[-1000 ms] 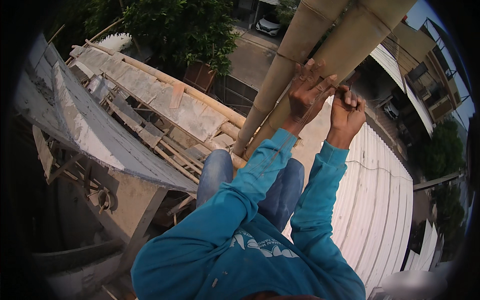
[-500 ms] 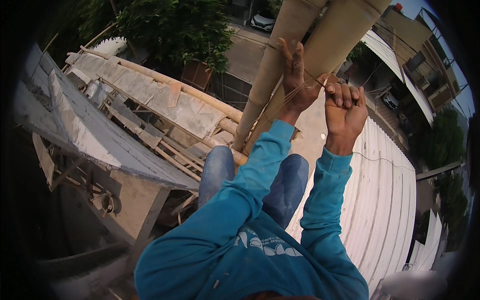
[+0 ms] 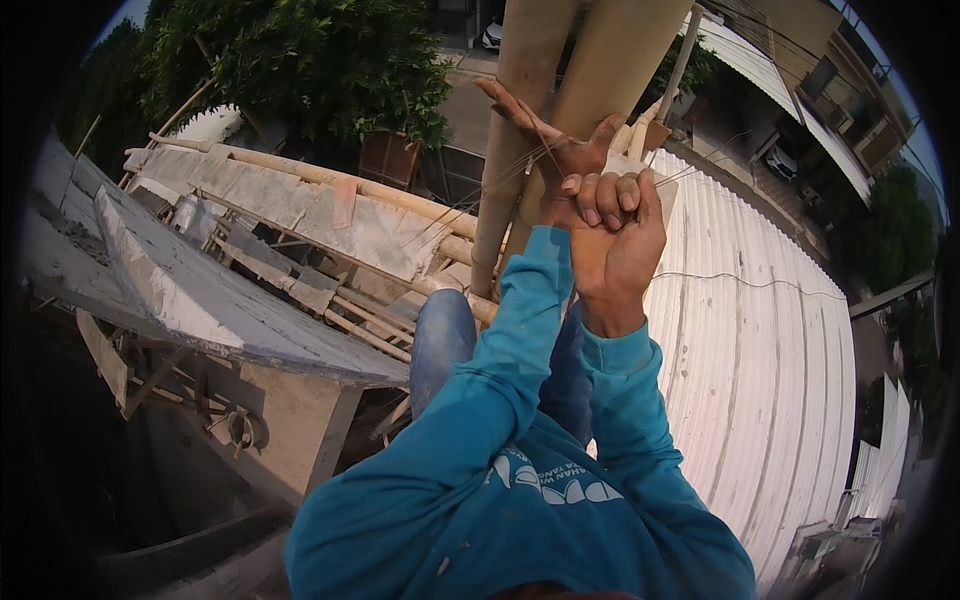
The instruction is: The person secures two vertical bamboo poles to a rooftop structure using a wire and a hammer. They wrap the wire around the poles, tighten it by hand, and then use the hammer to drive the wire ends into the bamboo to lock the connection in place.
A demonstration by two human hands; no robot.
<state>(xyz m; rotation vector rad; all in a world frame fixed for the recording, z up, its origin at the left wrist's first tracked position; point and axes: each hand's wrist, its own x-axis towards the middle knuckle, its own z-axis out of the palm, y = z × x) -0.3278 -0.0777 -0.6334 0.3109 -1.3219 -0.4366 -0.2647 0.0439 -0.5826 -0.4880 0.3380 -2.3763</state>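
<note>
Two thick bamboo poles [image 3: 520, 75] rise side by side in front of me. My left hand [image 3: 555, 170] is against them, its fingers spread apart, with thin brown tying strands [image 3: 515, 172] running across it. Just below and to the right, my right hand [image 3: 615, 225] has its fingers curled in toward the palm, close against the left hand. Strands come out around it, with loose ends sticking out to the right. Its grip on them is partly hidden by the fingers.
At left lies a grey concrete ledge [image 3: 190, 290]. Beyond it runs bamboo scaffolding with boards [image 3: 300, 200]. A white corrugated roof [image 3: 750, 380] spreads below on the right. My knees [image 3: 445, 335] are near the pole bases. Trees [image 3: 320, 70] and a street are farther down.
My right hand has moved left and down, up against my left hand. My left hand has tilted, its fingers now pointing more to the left. The view has shifted slightly.
</note>
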